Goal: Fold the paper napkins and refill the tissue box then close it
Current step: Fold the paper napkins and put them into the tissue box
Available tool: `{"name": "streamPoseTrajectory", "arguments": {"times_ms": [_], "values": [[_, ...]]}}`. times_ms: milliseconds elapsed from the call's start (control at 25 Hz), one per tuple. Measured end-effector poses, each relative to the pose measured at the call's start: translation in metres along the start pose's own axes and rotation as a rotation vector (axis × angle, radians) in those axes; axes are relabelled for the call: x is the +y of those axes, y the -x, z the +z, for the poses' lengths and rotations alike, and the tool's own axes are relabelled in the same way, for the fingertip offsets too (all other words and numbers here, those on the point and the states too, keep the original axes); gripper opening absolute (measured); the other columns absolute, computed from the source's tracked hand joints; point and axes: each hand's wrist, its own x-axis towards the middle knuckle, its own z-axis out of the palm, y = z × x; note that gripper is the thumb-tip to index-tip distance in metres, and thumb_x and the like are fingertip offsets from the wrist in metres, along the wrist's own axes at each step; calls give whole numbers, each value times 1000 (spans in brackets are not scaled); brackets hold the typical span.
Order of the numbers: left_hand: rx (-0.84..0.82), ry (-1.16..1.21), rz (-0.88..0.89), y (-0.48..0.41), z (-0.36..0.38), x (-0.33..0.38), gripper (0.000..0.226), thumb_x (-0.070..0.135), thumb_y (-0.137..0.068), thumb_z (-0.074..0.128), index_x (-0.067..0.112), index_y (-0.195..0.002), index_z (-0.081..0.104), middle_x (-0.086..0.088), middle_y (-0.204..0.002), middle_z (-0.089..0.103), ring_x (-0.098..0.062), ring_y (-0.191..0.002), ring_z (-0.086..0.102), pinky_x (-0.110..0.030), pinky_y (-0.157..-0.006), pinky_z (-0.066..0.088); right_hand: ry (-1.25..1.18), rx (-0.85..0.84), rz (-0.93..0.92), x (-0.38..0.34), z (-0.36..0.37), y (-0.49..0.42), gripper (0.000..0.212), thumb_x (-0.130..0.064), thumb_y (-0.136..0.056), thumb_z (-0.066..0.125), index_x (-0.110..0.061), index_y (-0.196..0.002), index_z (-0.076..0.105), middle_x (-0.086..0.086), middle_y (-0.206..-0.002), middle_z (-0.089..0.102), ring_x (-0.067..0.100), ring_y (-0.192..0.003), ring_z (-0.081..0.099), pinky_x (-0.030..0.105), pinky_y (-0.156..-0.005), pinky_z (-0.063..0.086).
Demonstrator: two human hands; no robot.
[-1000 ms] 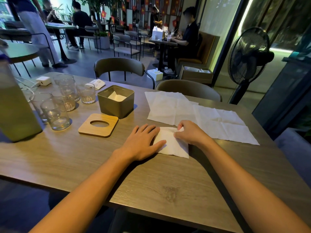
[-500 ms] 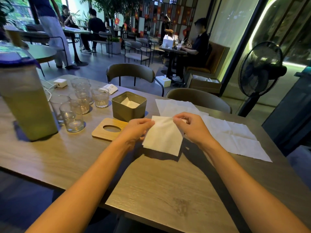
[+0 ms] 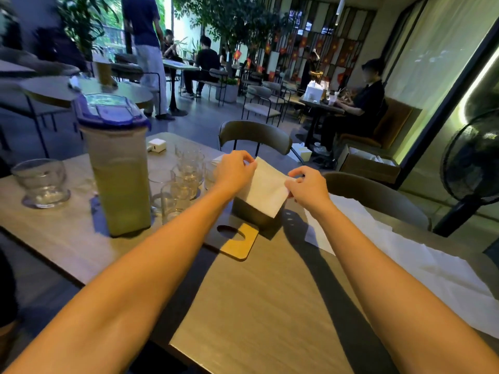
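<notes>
Both arms reach out; the left hand (image 3: 237, 171) and right hand (image 3: 307, 190) each pinch a corner of the folded napkin (image 3: 266, 191) above the box (image 3: 249, 211), hiding its inside.

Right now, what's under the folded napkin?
The box, with only its dark front wall showing below the napkin. Its opening and contents are covered.

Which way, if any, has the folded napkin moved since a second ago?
Yes. The napkin rose off the table and forward: left hand and right hand hold it over the tissue box, past the wooden lid.
</notes>
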Motion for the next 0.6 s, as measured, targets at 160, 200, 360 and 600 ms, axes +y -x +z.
{"name": "streamPoseTrajectory", "arguments": {"times_ms": [160, 200, 360, 600], "values": [[-75, -2, 9, -13, 22, -16, 25, 39, -95, 61, 23, -114, 60, -2, -103, 65, -17, -94, 61, -34, -82, 55, 42, 61, 78, 14, 19, -14, 22, -9, -90, 67, -18, -110, 62, 10, -109, 67, 25, -94, 67, 42, -80, 63], [-95, 36, 13, -16, 23, -19, 28, 39, -94, 64, 23, -115, 59, -2, -104, 64, -16, -95, 60, -31, -81, 55, 60, 65, 67, 16, 22, -15, 22, -10, -89, 68, -19, -109, 61, 10, -107, 67, 25, -93, 67, 43, -79, 63], [-207, 52, 5, -21, 21, -30, 35, 30, -86, 74, 21, -117, 59, -1, -107, 61, -18, -100, 60, -31, -83, 56, 309, 36, -46, 17, 27, -16, 18, -14, -86, 66, -24, -100, 61, 4, -90, 68, 25, -84, 67, 47, -75, 62], [-379, -149, 86, -8, 15, -24, 39, 24, -83, 77, 25, -116, 56, -4, -106, 63, -18, -92, 60, -24, -73, 50, 626, -29, -97, 11, 15, -11, 14, -7, -85, 67, -19, -89, 60, 6, -81, 65, 25, -75, 63, 42, -68, 60]]}}
